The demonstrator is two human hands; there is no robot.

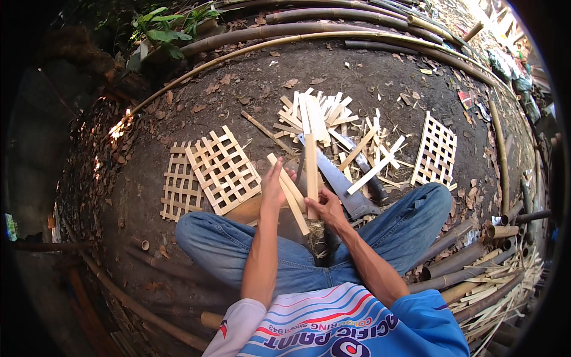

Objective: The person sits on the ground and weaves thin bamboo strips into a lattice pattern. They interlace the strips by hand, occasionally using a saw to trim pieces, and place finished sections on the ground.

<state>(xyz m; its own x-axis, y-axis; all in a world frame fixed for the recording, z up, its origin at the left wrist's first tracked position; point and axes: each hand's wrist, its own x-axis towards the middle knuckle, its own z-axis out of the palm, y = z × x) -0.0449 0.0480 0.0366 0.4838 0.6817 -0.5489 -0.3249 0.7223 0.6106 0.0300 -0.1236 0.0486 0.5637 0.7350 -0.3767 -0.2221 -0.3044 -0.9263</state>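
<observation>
The person sits cross-legged on bare earth, and all places here are told from the saw (338, 178), which lies on the ground just beyond the hands with its dark handle toward the person's right knee and its toothed blade pointing away and to the left.

The left hand (273, 189) is just left of the saw. Its grip is closed on pale slats (289, 191) whose long axis runs on a slant, from upper left down to lower right. The right hand (326, 208) is beside the saw's near end, and its grip is closed on the low end of one long slat (311, 163). This slat stands nearly straight up in the picture, so it points away from the person, and it crosses over the saw blade.

Beyond the saw lies a heap of cut slats (318, 116), spread like a fan. Far left of the saw two lattice panels (223, 169) lie flat, one overlapping the other. Right of the saw a third panel (436, 152) rests on the ground, tilted a little.

Right of the saw, past the knee, is a stack of bamboo tubes (470, 262). Long bamboo poles (309, 27) curve along the far edge of the ground. Top left of them grows a green plant (169, 27). There are no packages on the ground that I can make out.
</observation>
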